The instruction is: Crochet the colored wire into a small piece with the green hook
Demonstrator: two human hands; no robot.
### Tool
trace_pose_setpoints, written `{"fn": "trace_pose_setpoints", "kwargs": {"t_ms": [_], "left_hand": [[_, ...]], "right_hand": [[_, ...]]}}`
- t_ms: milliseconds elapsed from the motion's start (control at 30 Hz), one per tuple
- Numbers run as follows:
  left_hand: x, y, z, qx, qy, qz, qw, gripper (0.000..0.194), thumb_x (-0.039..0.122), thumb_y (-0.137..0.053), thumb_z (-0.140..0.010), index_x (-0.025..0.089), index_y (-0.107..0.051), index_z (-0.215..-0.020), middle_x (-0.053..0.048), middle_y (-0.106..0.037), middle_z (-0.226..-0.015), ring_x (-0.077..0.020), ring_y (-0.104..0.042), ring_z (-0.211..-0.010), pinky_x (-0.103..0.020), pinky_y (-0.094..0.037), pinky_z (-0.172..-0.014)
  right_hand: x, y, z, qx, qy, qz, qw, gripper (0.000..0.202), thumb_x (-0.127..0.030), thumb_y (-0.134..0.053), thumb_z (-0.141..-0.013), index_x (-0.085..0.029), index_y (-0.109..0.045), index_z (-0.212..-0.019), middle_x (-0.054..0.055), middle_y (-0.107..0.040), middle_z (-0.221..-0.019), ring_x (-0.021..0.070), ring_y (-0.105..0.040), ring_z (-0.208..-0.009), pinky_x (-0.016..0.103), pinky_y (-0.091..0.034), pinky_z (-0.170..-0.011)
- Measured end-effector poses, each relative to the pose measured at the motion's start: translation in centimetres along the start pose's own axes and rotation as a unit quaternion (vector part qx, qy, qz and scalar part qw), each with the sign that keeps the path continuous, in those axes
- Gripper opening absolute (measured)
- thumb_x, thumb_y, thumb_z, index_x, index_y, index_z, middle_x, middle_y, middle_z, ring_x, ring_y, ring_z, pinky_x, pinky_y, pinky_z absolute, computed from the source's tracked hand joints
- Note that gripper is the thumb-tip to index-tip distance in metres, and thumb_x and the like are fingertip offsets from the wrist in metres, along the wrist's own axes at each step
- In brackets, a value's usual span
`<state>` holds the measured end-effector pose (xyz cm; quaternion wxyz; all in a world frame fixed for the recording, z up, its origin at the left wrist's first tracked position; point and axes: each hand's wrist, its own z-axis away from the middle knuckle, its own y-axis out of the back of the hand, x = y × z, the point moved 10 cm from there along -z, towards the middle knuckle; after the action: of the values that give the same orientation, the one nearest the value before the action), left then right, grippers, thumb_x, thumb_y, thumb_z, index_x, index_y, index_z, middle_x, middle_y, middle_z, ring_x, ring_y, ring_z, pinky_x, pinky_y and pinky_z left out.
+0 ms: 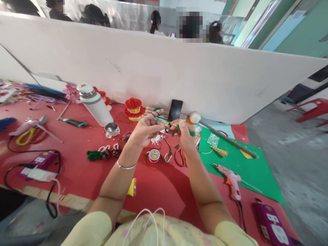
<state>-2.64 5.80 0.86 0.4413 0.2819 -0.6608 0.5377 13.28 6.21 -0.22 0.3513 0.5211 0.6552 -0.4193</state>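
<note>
Over the middle of the red table, my left hand (146, 131) is closed on a small piece of dark yarn work (167, 129), with a dark strand looped over its raised index finger. My right hand (186, 135) grips a crochet hook with a green handle (191, 132); its tip meets the yarn work between my fingertips. The stitches are too small to make out. Below my hands lie a round spool (154, 155), loose white beads (156, 139) and red-handled scissors (180, 158), partly covered by my right hand. A dark multicoloured yarn ball (126, 137) sits beside my left wrist.
A white thermos (96, 106) and its cup (112, 130) stand left; a phone (175, 110) leans against the white partition (164, 71). Right are a green sheet (246, 171), a pink glue gun (232, 181) and a purple power strip (271, 222). Another cabled strip (42, 160) lies left.
</note>
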Motion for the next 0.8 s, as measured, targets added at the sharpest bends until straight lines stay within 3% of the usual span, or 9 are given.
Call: {"fn": "trace_pose_setpoints", "kwargs": {"t_ms": [267,400,533,800], "left_hand": [[-0.1,-0.1,-0.1,-0.01,0.003,-0.02,1.0,0.075,0.017,-0.097,-0.064,0.022,-0.072,-0.136,0.001,-0.073,-0.077,-0.0036,-0.042,-0.046,-0.024,-0.016,-0.041],[-0.1,-0.1,-0.1,-0.013,0.004,-0.019,1.0,0.075,0.018,-0.097,-0.065,0.021,-0.071,-0.135,0.002,-0.071,-0.074,-0.0016,-0.036,-0.043,-0.024,-0.012,-0.042],[0.1,-0.2,-0.1,-0.025,-0.003,-0.012,1.0,0.062,0.017,-0.094,-0.068,0.022,-0.075,-0.127,0.003,-0.069,-0.073,0.0001,-0.03,-0.042,-0.025,-0.008,-0.043],[0.3,-0.5,0.1,-0.025,-0.016,0.002,1.0,0.056,0.012,-0.089,-0.068,0.019,-0.078,-0.122,0.001,-0.071,-0.077,0.0002,-0.033,-0.043,-0.023,-0.012,-0.041]], "right_hand": [[0.8,0.4,-0.2,0.008,-0.029,-0.017,0.999,0.047,-0.071,-0.07,-0.092,-0.027,-0.081,-0.078,0.003,-0.076,-0.074,0.0188,-0.069,-0.056,0.033,-0.058,-0.046],[0.6,0.2,-0.2,-0.014,-0.037,-0.028,0.999,0.046,-0.068,-0.072,-0.092,-0.025,-0.081,-0.078,0.003,-0.076,-0.077,0.0186,-0.072,-0.06,0.032,-0.06,-0.048],[0.3,0.4,-0.4,-0.015,-0.033,-0.056,0.998,0.043,-0.063,-0.077,-0.09,-0.022,-0.081,-0.076,0.004,-0.077,-0.079,0.0174,-0.072,-0.058,0.03,-0.057,-0.047],[-0.3,-0.2,-0.3,-0.071,-0.017,-0.039,0.997,0.044,-0.059,-0.073,-0.094,-0.022,-0.083,-0.071,0.006,-0.079,-0.079,0.017,-0.071,-0.058,0.031,-0.059,-0.05]]}}
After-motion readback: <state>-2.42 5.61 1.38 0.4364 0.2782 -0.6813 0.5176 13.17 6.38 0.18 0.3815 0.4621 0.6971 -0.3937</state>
